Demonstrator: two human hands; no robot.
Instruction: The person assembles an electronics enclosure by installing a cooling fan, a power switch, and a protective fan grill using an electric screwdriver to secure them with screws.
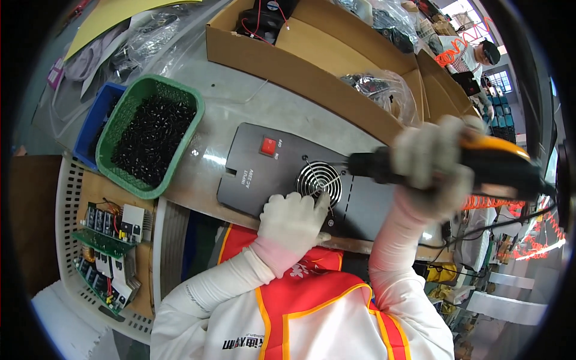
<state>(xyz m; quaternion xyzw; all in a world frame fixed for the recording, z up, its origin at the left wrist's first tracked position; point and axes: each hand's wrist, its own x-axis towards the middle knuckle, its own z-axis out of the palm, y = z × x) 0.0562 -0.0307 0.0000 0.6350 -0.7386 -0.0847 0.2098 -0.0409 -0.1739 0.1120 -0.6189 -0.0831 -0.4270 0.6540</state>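
My right hand, gloved and blurred by motion, is wrapped round a black and orange electric screwdriver. Its tip points left, to the upper right side of a round metal fan guard. That guard lies over an opening in a dark grey metal panel, which also carries a red rocker switch. My left hand, in a white glove, rests on the panel's near edge with its index finger stretched onto the guard's lower rim. Dark screw heads sit by the guard's upper corners. Whether the bit touches one is unclear.
Left of the panel, a green basket of small black screws overlaps a blue bin. A white crate with circuit boards stands lower left. Behind is a long cardboard box. A person is at far right.
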